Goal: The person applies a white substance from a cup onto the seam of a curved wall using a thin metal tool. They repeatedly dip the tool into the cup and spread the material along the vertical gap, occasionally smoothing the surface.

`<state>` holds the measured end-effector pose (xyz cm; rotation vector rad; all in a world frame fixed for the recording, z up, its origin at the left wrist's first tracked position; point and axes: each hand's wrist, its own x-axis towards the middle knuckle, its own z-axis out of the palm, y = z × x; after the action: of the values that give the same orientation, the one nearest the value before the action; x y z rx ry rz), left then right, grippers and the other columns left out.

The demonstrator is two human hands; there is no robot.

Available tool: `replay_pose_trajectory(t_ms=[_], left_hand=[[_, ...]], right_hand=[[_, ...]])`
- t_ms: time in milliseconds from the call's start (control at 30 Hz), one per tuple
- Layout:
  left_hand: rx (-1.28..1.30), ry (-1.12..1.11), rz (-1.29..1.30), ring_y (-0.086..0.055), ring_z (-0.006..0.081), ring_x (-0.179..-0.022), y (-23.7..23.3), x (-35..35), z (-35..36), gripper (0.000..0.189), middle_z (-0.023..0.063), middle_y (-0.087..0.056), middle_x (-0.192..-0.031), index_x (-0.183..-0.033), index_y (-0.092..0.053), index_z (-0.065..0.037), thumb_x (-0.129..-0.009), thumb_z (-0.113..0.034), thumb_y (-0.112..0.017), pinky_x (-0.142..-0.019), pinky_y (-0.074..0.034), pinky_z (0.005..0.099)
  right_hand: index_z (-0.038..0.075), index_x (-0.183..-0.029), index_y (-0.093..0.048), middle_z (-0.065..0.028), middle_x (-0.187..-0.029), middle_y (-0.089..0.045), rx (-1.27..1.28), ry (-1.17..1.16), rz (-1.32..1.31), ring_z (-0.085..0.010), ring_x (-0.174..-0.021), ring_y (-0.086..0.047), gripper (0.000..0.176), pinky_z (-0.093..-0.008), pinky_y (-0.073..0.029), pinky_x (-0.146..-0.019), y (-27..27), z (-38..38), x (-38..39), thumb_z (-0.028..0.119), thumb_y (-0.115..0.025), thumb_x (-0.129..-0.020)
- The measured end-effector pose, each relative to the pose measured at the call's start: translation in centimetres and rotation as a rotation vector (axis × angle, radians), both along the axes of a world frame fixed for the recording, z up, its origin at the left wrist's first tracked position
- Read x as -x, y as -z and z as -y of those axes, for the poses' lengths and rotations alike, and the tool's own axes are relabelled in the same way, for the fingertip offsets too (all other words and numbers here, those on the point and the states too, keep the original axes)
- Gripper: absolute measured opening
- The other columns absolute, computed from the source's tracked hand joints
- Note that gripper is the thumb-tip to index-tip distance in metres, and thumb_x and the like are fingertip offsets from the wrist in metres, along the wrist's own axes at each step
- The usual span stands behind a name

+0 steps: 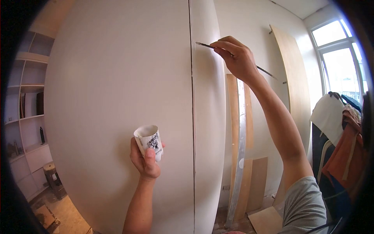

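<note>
From the head view, high and near the seam, your right hand [237,57] has thumb and fingers pinched together on a thin, dark-handled tool [205,45]. Its tip points left of your right fingertips and lies just right of the dark vertical seam [191,93]; whether it touches the white panel [117,78] cannot be determined. The tool's far end emerges behind your right hand, sloping down to the right. Below and left of those fingers, your left hand [145,163] is clamped around a white cup [144,142] with a dark printed figure, thumb across its front, mouth facing up; its contents are not clear. The cup is well apart from the tool and left of the seam. Below your right fingers, wooden boards [234,117] and a long metallic strip [240,144] stand upright. Far left of your left fingers are white shelves [32,84] and, lower, a stool [50,167]. Right of your right fingers is a window [341,68].
</note>
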<state>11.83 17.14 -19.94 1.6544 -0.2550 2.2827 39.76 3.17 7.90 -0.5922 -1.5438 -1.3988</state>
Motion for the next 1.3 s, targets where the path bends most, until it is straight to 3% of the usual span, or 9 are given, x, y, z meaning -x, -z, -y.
replay_pose_trajectory(t_ms=[33, 100, 700, 733, 800, 933, 1033, 1100, 1300], left_hand=[[-0.001, 0.001, 0.001, -0.071, 0.0181, -0.072, 0.0, 0.0, 0.2, 0.073, 0.0125, -0.073, -0.089, -0.134, -0.058, 0.002, -0.101, -0.062, -0.063, -0.054, -0.054, 0.0299], [0.001, 0.068, -0.013, -0.074, 0.0204, -0.078, 0.1, 0.3, 0.5, 0.064, 0.0144, -0.073, -0.095, -0.124, -0.06, 0.006, -0.101, -0.053, -0.069, -0.068, -0.061, 0.0347], [0.001, 0.063, -0.008, -0.075, 0.021, -0.079, 0.2, 0.4, 0.3, 0.065, 0.014, -0.073, -0.096, -0.123, -0.06, 0.006, -0.101, -0.054, -0.07, -0.069, -0.063, 0.0354], [0.002, 0.063, -0.008, -0.075, 0.021, -0.079, 0.2, 0.3, 0.2, 0.065, 0.014, -0.073, -0.096, -0.123, -0.06, 0.006, -0.101, -0.054, -0.07, -0.069, -0.063, 0.0354], [0.0, 0.017, 0.003, -0.072, 0.0193, -0.073, 0.2, 0.0, -0.1, 0.073, 0.0132, -0.073, -0.09, -0.137, -0.057, 0.003, -0.1, -0.059, -0.064, -0.055, -0.055, 0.0299], [0.005, 0.004, 0.006, -0.072, 0.0193, -0.073, 0.2, 0.0, -0.2, 0.073, 0.0131, -0.073, -0.09, -0.137, -0.057, 0.003, -0.1, -0.06, -0.064, -0.054, -0.055, 0.0299], [0.0, 0.072, -0.001, -0.075, 0.0213, -0.079, 0.1, 0.1, 0.1, 0.065, 0.0145, -0.072, -0.097, -0.124, -0.06, 0.007, -0.1, -0.053, -0.069, -0.068, -0.063, 0.0352], [-0.005, -0.01, 0.008, -0.072, 0.0191, -0.073, 0.2, -0.1, -0.4, 0.073, 0.0129, -0.073, -0.091, -0.137, -0.057, 0.003, -0.101, -0.06, -0.062, -0.055, -0.054, 0.0302], [-0.021, -0.015, -0.014, -0.072, 0.0188, -0.073, 0.3, -0.1, -0.8, 0.073, 0.0126, -0.073, -0.089, -0.137, -0.057, 0.003, -0.101, -0.061, -0.062, -0.054, -0.054, 0.03]], right_hand=[[0.016, -0.116, -0.087, 0.001, -0.111, -0.08, 0.01, 0.011, -0.001, -0.0248, -0.092, -0.078, 0.015, -0.0399, -0.062, -0.077, -0.3, 0.0, 0.1, 0.017, -0.075, -0.107], [0.016, -0.116, -0.087, 0.001, -0.111, -0.08, 0.008, 0.052, -0.023, -0.0252, -0.092, -0.078, 0.015, -0.0399, -0.062, -0.078, -0.8, -0.1, 0.3, 0.017, -0.075, -0.106], [0.014, -0.115, -0.089, -0.0008, -0.11, -0.082, 0.102, 0.117, -0.049, -0.0248, -0.095, -0.077, 0.017, -0.0402, -0.061, -0.084, -2.3, 0.7, 0.7, 0.017, -0.077, -0.105], [0.014, -0.116, -0.089, -0.0009, -0.109, -0.082, 0.11, 0.128, -0.055, -0.0247, -0.095, -0.077, 0.017, -0.0404, -0.061, -0.084, -2.1, 0.8, 0.8, 0.017, -0.077, -0.105], [0.014, -0.116, -0.089, -0.001, -0.109, -0.082, 0.109, 0.127, -0.053, -0.0247, -0.095, -0.077, 0.017, -0.0403, -0.061, -0.084, -1.9, 0.7, 0.7, 0.017, -0.077, -0.105], [0.014, -0.116, -0.09, -0.0011, -0.109, -0.082, 0.119, 0.106, -0.031, -0.0245, -0.093, -0.077, 0.017, -0.0396, -0.061, -0.082, -1.4, 0.9, 0.7, 0.015, -0.078, -0.104], [0.014, -0.116, -0.09, -0.0009, -0.109, -0.082, 0.134, 0.093, -0.019, -0.0242, -0.091, -0.077, 0.017, -0.0397, -0.061, -0.081, -1.1, 0.6, 0.5, 0.014, -0.078, -0.103], [0.014, -0.115, -0.09, -0.0008, -0.109, -0.082, 0.128, 0.11, -0.01, -0.0238, -0.09, -0.077, 0.017, -0.0397, -0.061, -0.081, -0.8, 0.7, 0.5, 0.013, -0.079, -0.103], [0.016, -0.114, -0.09, -0.0001, -0.108, -0.082, 0.156, 0.096, 0.006, -0.0221, -0.089, -0.077, 0.017, -0.0385, -0.061, -0.078, 0.3, 0.9, 0.1, 0.011, -0.08, -0.101]])
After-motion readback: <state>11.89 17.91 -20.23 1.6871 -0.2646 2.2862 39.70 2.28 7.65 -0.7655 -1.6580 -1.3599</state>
